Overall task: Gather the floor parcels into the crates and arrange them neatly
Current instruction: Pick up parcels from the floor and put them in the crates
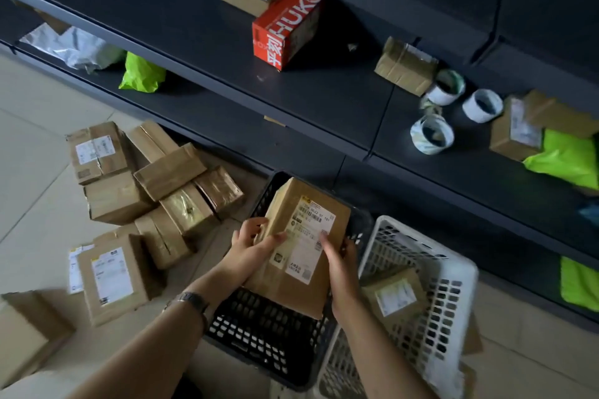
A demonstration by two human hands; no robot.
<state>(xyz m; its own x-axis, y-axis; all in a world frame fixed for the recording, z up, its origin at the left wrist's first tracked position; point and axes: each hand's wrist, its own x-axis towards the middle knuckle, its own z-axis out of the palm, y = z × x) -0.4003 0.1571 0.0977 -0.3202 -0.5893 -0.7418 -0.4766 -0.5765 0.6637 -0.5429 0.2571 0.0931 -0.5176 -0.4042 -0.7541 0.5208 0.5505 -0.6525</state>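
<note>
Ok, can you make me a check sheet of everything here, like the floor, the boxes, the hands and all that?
Surface: pale tiled floor, with boxes lying on it.
Job's things: labelled box held over the black crate; the white crate beside it has a small box inside; a pile of boxes waits on the floor.
Clutter: tape rolls, red box and green bags on the shelves.
Hands: left hand and right hand both grip the labelled box.
Cables: nothing seen.
Surroundings: dark shelves behind the crates.
</note>
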